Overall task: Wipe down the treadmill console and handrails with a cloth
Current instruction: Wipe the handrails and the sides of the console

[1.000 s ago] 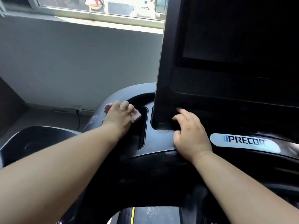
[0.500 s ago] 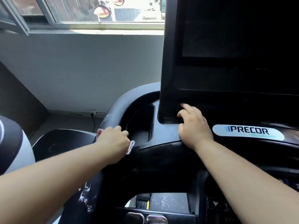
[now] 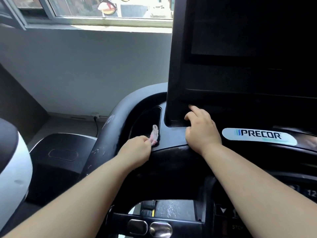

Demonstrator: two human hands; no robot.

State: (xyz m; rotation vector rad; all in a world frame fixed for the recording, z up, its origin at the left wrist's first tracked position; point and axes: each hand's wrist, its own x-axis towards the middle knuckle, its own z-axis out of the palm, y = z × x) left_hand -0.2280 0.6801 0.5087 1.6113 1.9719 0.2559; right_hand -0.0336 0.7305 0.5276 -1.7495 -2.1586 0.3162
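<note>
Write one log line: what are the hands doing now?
left hand: holds pink cloth beside tray pocket | right hand: rests on console

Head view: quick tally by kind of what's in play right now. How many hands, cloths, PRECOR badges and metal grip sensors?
Hands: 2, left hand and right hand
Pink cloth: 1, pinched in the left hand
PRECOR badge: 1
Metal grip sensors: 2
Total: 6

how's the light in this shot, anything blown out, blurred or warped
Head view: daylight through the window is overexposed, while the console screen is near-black with little detail. The cloth in the left hand is slightly smeared by motion; the right hand and the PRECOR badge are sharp. The wide-angle lens bows the window frame and stretches the forearms at the edges.
</note>
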